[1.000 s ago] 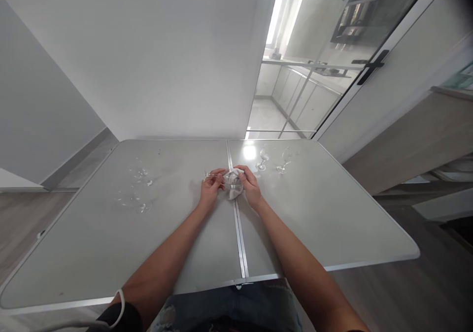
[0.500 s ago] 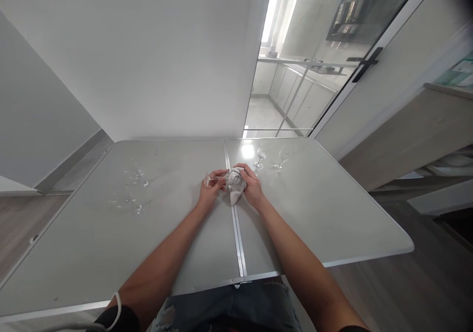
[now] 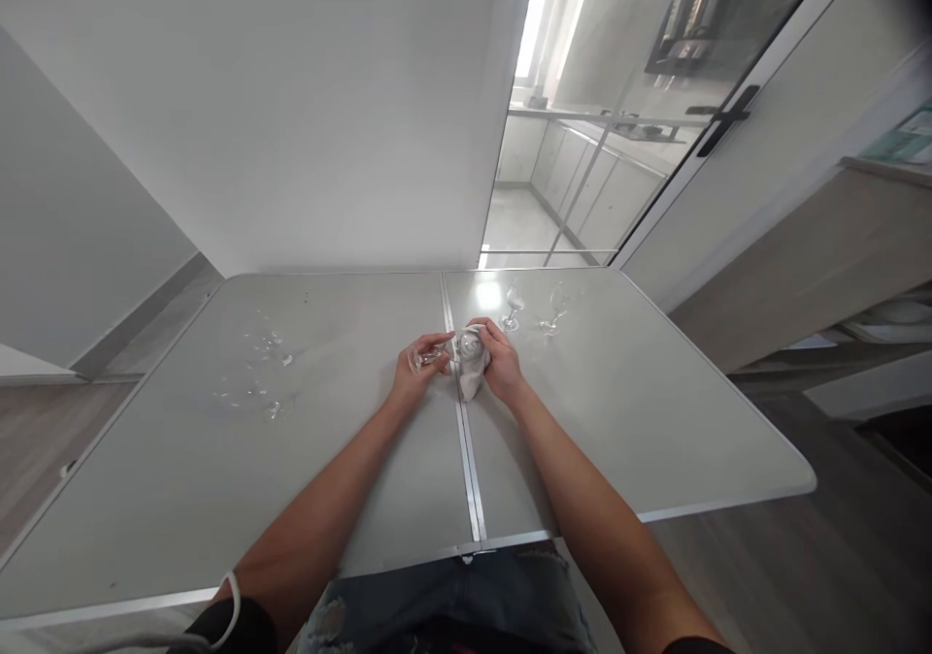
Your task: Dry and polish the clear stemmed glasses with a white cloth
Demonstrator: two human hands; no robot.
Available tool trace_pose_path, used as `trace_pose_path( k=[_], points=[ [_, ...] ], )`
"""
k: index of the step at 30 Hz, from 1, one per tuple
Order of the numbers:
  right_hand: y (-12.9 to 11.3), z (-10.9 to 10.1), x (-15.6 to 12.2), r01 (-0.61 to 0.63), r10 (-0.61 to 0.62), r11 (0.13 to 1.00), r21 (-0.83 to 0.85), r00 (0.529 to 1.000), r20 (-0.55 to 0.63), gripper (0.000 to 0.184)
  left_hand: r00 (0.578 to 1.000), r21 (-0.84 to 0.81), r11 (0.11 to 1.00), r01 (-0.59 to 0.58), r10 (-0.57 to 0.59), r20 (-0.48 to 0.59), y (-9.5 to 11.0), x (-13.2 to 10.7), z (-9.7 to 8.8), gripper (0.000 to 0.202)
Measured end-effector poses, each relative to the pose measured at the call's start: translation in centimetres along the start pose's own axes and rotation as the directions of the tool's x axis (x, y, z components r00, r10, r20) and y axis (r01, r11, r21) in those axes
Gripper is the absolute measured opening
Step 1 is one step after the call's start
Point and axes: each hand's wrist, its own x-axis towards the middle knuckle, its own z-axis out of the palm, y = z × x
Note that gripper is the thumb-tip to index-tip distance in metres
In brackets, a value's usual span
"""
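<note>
Above the table's middle seam I hold a clear wine glass (image 3: pixel 470 344) tilted on its side, bowl to the right and foot to the left. My left hand (image 3: pixel 420 368) is closed around the stem and foot. A white cloth (image 3: pixel 472 379) wraps the bowl, and its loose end hangs down. My right hand (image 3: pixel 501 358) grips the cloth against the bowl; some of its fingers are hidden behind the cloth.
The grey folding table (image 3: pixel 364 499) stands against a white wall. Two stemmed glasses, a nearer-left one (image 3: pixel 512 307) and another (image 3: pixel 555 310), stand at the back right. Faint clear glasses (image 3: pixel 271 343) lie or stand at the left. A glass door (image 3: pixel 582 149) is behind.
The glass and cloth have shifted slightly right, and the glass's foot has turned a little in my left hand. My right hand keeps hold of the cloth.
</note>
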Motion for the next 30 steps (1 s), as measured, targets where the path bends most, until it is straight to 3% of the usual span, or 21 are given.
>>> trace_pose_path(
  k=[12, 20, 26, 28, 30],
  points=[
    [0.2, -0.2, 0.0, -0.052, 0.052, 0.998, -0.031, 0.999, -0.006, 0.027, 0.998, -0.065, 0.996, 0.058, -0.060, -0.028, -0.3, 0.1, 0.0, 0.043],
    [0.4, -0.4, 0.3, 0.020, -0.020, 1.000, -0.005, 0.997, -0.072, 0.024, 0.989, -0.060, 0.996, 0.073, -0.065, 0.133, -0.4, 0.2, -0.3, 0.046],
    [0.3, -1.4, 0.8, 0.132, -0.149, 0.987, -0.087, 0.961, -0.232, 0.020, 0.936, -0.235, 0.912, 0.336, -0.297, 0.188, -0.3, 0.4, -0.5, 0.043],
    [0.0, -1.4, 0.7, 0.132, -0.161, 0.982, -0.136, 0.961, -0.224, 0.021, 0.887, -0.264, 0.860, 0.436, -0.362, 0.286, -0.2, 0.3, -0.7, 0.051],
    [-0.2, -1.2, 0.4, 0.119, -0.153, 0.976, -0.182, 0.971, -0.185, 0.023, 0.805, -0.225, 0.817, 0.531, -0.403, 0.436, -0.2, 0.1, -0.8, 0.054]
  ],
)
